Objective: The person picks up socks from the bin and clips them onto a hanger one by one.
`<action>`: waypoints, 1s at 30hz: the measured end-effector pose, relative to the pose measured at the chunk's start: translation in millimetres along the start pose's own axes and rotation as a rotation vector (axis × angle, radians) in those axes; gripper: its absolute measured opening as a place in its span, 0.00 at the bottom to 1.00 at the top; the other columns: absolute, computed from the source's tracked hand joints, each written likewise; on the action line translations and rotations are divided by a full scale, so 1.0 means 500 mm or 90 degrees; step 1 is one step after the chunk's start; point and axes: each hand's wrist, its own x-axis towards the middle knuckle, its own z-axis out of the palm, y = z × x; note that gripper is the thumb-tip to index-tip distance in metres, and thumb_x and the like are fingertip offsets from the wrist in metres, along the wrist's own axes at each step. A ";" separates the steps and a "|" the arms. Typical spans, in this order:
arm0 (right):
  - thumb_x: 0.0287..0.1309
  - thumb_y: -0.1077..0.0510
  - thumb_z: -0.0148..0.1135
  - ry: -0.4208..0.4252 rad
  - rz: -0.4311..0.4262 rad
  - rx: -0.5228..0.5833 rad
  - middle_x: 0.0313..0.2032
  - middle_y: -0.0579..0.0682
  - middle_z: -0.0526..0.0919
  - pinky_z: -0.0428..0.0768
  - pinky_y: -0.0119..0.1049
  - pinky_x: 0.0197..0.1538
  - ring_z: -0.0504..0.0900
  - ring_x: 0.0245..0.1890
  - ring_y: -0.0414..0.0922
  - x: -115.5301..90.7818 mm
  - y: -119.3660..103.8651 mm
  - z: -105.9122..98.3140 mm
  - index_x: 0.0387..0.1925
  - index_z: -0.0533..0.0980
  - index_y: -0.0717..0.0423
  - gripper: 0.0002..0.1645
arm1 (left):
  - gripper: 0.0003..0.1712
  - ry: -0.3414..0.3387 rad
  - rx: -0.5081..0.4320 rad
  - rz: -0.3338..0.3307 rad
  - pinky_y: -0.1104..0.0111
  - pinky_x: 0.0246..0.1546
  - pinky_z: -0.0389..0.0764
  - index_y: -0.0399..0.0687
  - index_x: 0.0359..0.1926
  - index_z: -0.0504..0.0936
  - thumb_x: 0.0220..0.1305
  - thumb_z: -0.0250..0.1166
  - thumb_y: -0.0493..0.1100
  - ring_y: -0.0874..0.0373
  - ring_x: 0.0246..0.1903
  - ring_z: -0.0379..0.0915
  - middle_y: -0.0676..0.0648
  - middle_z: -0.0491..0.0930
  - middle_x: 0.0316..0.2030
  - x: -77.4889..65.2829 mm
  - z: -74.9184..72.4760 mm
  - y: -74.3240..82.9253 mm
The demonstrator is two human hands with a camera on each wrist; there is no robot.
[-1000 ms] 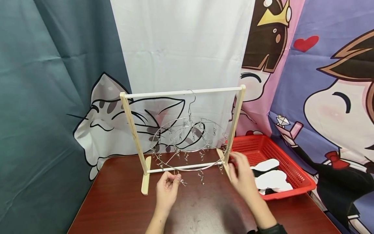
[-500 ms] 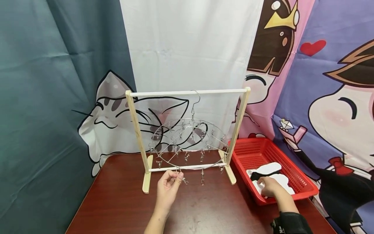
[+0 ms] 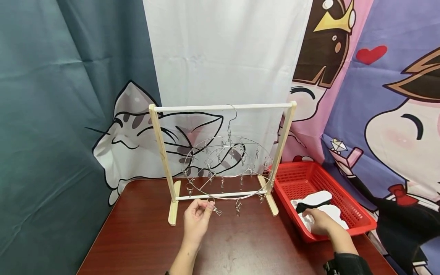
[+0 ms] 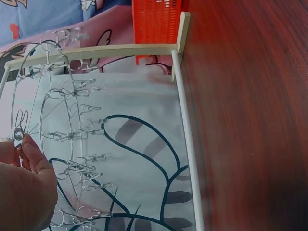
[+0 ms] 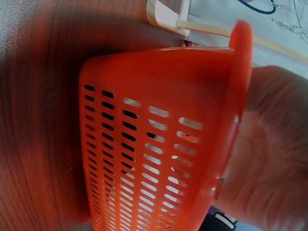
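Observation:
A round wire clip hanger (image 3: 229,198) hangs by its hook from the wooden rack's top bar. My left hand (image 3: 196,219) pinches one metal clip (image 3: 216,210) at the hanger's front edge between thumb and forefinger. In the left wrist view the clip (image 4: 19,132) stands up out of the fingertips of my left hand (image 4: 29,187). My right hand (image 3: 319,221) reaches over the near rim into the red basket (image 3: 361,226), fingers curled on a white sock (image 3: 335,212); its fingertips are partly hidden. The right wrist view shows my right hand (image 5: 269,149) behind the basket's wall (image 5: 159,72).
The wooden rack (image 3: 160,152) stands on a dark red-brown table (image 3: 137,236), its right foot (image 3: 272,204) close beside the basket. Another white sock (image 3: 317,197) and a black piece (image 3: 302,207) lie in the basket. Printed curtains (image 3: 223,57) hang behind the table.
My right hand has moved from beside the rack's right post into the basket and onto the white sock. My left hand stays at the clip; the hanger has swung slightly.

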 end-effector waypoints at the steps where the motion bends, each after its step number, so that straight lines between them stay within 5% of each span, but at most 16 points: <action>1: 0.24 0.74 0.63 0.016 -0.008 -0.007 0.36 0.59 0.81 0.76 0.44 0.35 0.76 0.34 0.51 0.000 0.003 0.002 0.36 0.78 0.57 0.26 | 0.13 0.003 0.003 -0.001 0.71 0.43 0.83 0.24 0.29 0.69 0.58 0.67 0.29 0.60 0.35 0.82 0.36 0.78 0.34 0.000 0.001 0.001; 7: 0.39 0.72 0.65 0.206 -0.060 -0.053 0.22 0.48 0.77 0.72 0.43 0.26 0.73 0.22 0.46 -0.006 0.016 0.003 0.26 0.76 0.55 0.12 | 0.14 0.023 0.002 -0.013 0.72 0.42 0.83 0.23 0.31 0.68 0.58 0.67 0.28 0.60 0.35 0.82 0.40 0.78 0.33 0.000 0.003 0.005; 12: 0.54 0.72 0.58 0.398 -0.076 0.005 0.22 0.58 0.76 0.71 0.52 0.24 0.75 0.21 0.56 -0.012 -0.009 -0.015 0.39 0.71 0.64 0.10 | 0.17 0.032 0.011 -0.031 0.76 0.39 0.82 0.30 0.35 0.64 0.59 0.67 0.29 0.63 0.32 0.77 0.44 0.76 0.31 0.000 -0.001 0.005; 14: 0.60 0.72 0.53 0.431 -0.080 0.076 0.28 0.63 0.78 0.73 0.50 0.27 0.77 0.26 0.56 -0.014 -0.034 -0.023 0.48 0.67 0.67 0.14 | 0.20 0.031 0.009 -0.033 0.76 0.37 0.81 0.33 0.35 0.61 0.59 0.67 0.29 0.62 0.30 0.76 0.45 0.75 0.31 0.000 -0.002 0.005; 16: 0.63 0.69 0.53 0.424 -0.091 0.160 0.38 0.65 0.79 0.76 0.42 0.33 0.78 0.33 0.51 -0.013 -0.068 -0.026 0.56 0.64 0.66 0.20 | 0.21 0.029 0.000 -0.033 0.76 0.35 0.81 0.36 0.34 0.58 0.59 0.67 0.29 0.62 0.30 0.76 0.45 0.74 0.30 0.000 -0.003 0.007; 19: 0.60 0.70 0.59 0.339 -0.165 0.307 0.49 0.67 0.73 0.80 0.34 0.37 0.76 0.41 0.45 -0.010 -0.133 -0.014 0.64 0.57 0.63 0.33 | 0.23 0.029 -0.010 -0.031 0.76 0.35 0.81 0.41 0.32 0.56 0.59 0.67 0.29 0.63 0.29 0.76 0.45 0.73 0.30 -0.001 -0.003 0.010; 22: 0.53 0.75 0.63 0.265 -0.263 0.390 0.48 0.62 0.73 0.82 0.33 0.34 0.76 0.40 0.40 -0.006 -0.207 0.021 0.63 0.59 0.61 0.38 | 0.24 0.028 -0.016 -0.030 0.76 0.34 0.81 0.42 0.30 0.56 0.59 0.67 0.29 0.63 0.29 0.75 0.47 0.72 0.30 -0.003 0.000 0.013; 26: 0.59 0.73 0.59 0.226 -0.313 0.426 0.37 0.52 0.80 0.82 0.33 0.25 0.78 0.30 0.36 -0.013 -0.309 0.080 0.51 0.72 0.59 0.19 | 0.24 0.028 -0.023 -0.030 0.77 0.33 0.81 0.41 0.29 0.55 0.59 0.67 0.29 0.64 0.29 0.75 0.47 0.71 0.29 -0.006 0.006 0.016; 30: 0.66 0.69 0.55 0.222 -0.285 0.435 0.24 0.46 0.80 0.78 0.31 0.19 0.75 0.20 0.32 -0.030 -0.400 0.121 0.40 0.79 0.58 0.08 | 0.25 0.033 -0.033 -0.037 0.77 0.33 0.80 0.42 0.29 0.55 0.58 0.67 0.28 0.64 0.28 0.74 0.47 0.70 0.28 -0.006 0.007 0.019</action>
